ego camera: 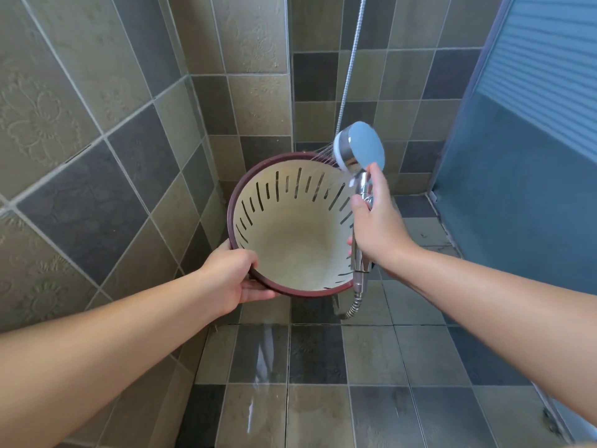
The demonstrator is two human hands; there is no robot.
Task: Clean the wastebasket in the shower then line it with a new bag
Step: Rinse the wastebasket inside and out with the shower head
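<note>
The left hand (234, 274) grips the near rim of the bin (290, 227); its mouth tips toward the sprayer (360, 150), gripped by the right hand (376, 218), maybe spraying inside.

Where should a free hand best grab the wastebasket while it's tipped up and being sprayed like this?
Take the dark rim of the wastebasket on its open left edge, coming from the left. The mouth tilts up toward the camera, so the rim is exposed there. The left hand already grips the near rim, thumb inside, and the right hand holds the shower head spraying over the right side.
</note>
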